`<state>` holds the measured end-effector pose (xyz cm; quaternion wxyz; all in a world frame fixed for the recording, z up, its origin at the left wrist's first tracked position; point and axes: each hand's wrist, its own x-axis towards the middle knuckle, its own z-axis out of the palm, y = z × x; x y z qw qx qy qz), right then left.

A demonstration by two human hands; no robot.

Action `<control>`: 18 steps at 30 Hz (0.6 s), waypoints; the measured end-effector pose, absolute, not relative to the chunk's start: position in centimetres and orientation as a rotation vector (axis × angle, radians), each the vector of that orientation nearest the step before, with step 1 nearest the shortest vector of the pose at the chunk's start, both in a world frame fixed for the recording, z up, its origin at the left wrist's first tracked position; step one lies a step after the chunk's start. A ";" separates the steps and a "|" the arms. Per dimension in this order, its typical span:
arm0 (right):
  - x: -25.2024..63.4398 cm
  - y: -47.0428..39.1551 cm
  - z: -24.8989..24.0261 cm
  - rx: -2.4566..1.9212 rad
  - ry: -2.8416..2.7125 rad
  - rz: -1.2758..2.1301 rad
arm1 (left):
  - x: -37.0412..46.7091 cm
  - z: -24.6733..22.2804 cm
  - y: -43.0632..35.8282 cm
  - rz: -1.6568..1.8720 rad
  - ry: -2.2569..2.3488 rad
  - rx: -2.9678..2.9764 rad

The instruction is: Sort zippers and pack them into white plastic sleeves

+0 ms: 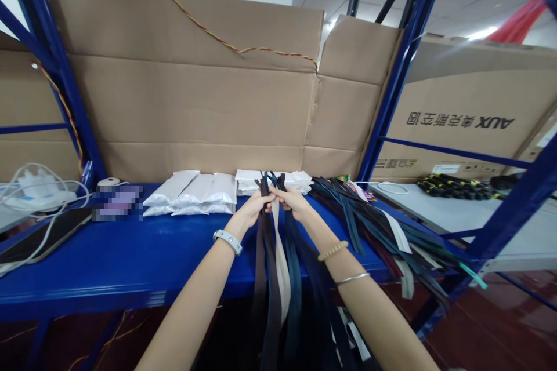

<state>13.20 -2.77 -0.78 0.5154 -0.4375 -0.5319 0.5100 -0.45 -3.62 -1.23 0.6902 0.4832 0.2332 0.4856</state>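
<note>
Both hands meet at the middle of the blue table's back part, fingers closed round the upper ends of several long fabric strips (281, 255). My left hand (256, 207) pinches dark strips on the left side. My right hand (292, 202) grips the dark and teal strips, close beside the left fingertips. A cream strip hangs between the hands. The short ends stick up above the fingers, and the long parts drop over the table's front edge. Just behind the hands lies a stack of white packets (248, 179).
More strips (374, 220) lie heaped on the right, overhanging the edge. Silvery-white bags (195, 192), a dark tablet-like object (47, 235) and white cables are on the left. Cardboard (195, 93) backs the blue table (143, 261); blue posts stand either side.
</note>
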 end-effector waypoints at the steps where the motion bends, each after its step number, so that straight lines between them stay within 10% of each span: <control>1: 13.1 -2.6 -1.1 -1.031 -1.253 1.199 | -0.5 -1.4 -3.4 1.093 0.529 1.071; 18: 12.0 -3.2 -1.8 -1.038 -1.293 1.011 | 0.2 -3.4 -2.5 1.016 0.664 1.168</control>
